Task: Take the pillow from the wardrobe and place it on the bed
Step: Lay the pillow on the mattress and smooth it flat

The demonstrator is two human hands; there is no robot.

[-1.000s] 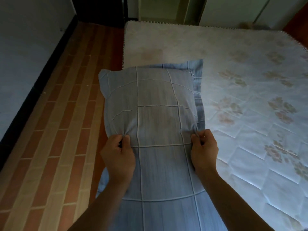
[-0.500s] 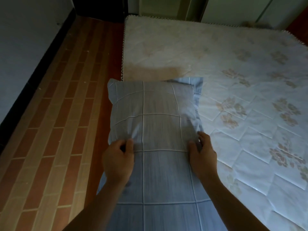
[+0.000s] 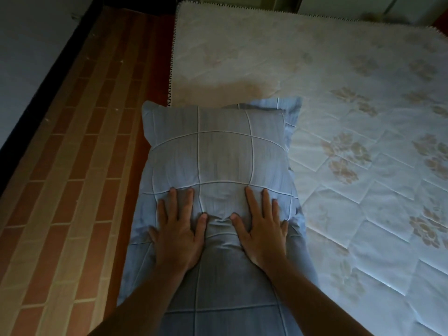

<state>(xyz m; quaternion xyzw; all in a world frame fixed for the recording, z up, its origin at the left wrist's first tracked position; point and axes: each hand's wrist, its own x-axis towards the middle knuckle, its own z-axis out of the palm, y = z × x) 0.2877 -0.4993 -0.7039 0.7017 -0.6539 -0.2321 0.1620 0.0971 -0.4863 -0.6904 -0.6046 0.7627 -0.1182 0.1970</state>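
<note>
Pillow [image 3: 223, 154] is lying on the left edge of the bed [image 3: 339, 117], long axis running straight away from the person, parallel to that edge. Its left side is overhanging the edge above the floor [image 3: 84, 166]; how much is hanging unsupported cannot be told. Left hand [image 3: 177, 234] and right hand [image 3: 261, 229] are both pressing flat on the near half, fingers straight and spread, gripping nothing. Thumbs are pointing toward each other, apart, with cloth bunching between them. Judgement: placing is nearly finished and the hands are settling it. The pillow is sitting directly under both hands, neither nearer. Any correction would be going rightward, across the long axis, toward the bed's middle, with the left hand doing the pushing. Risk: left as it is, the overhanging side may be tipping floorward.
</note>
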